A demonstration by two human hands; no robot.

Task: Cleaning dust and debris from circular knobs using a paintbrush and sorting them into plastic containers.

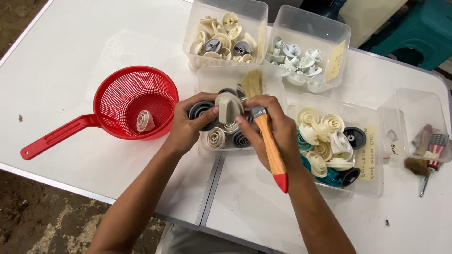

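Note:
My left hand (188, 126) grips a beige plastic knob (228, 107) over a clear box (207, 77) of grey and cream knobs. My right hand (278, 131) holds a paintbrush (269, 141) with a wooden handle and a red tip, its pale bristles (252, 83) pointing away from me just beyond the knob. The fingertips of that hand also touch the knob's right side.
A red plastic strainer (117, 110) with one white knob (144, 121) in it sits at the left. Clear boxes of knobs stand at the back (197, 28), (339, 33) and at the right (372, 141). A small tub (409, 101) holds tools at far right.

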